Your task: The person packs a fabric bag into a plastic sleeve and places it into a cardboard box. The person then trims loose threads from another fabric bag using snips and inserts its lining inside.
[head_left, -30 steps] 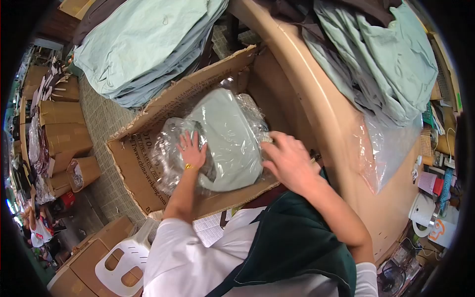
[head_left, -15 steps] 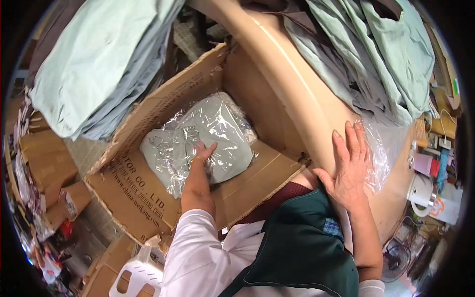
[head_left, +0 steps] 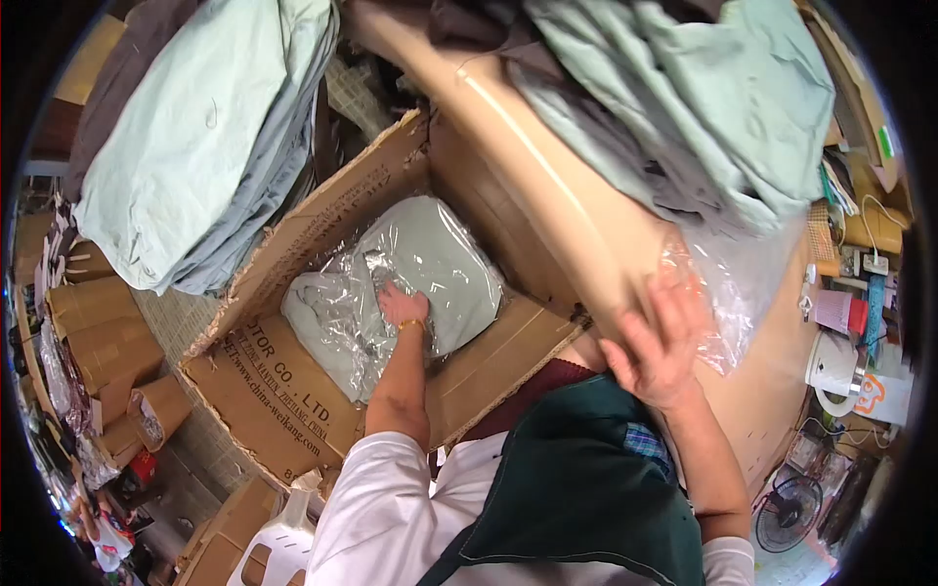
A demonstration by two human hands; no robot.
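Observation:
Deep in the open cardboard box (head_left: 264, 376), my left hand (head_left: 403, 305) rests on a pale grey-green bundle (head_left: 445, 264) wrapped in clear plastic. Its fingers are partly sunk among the plastic folds, and whether they pinch any of it is unclear. A yellow bracelet circles that wrist. Over the edge of the tan table (head_left: 576, 225), my right hand (head_left: 664, 342) has its fingers apart, slightly blurred, with nothing in it. Beyond its fingertips lies a clear plastic bag (head_left: 728, 288).
Pale green cloth (head_left: 703, 107) is heaped on the table's far part. Another stack of green cloth (head_left: 205, 137) stands beyond the box at left. A white plastic stool (head_left: 278, 537) is at lower left, a fan (head_left: 788, 513) at lower right. Cartons stand at far left.
The bundle sits lower in the box than a second ago, with my left hand still on it. My right hand has left the bundle and moved right to the table.

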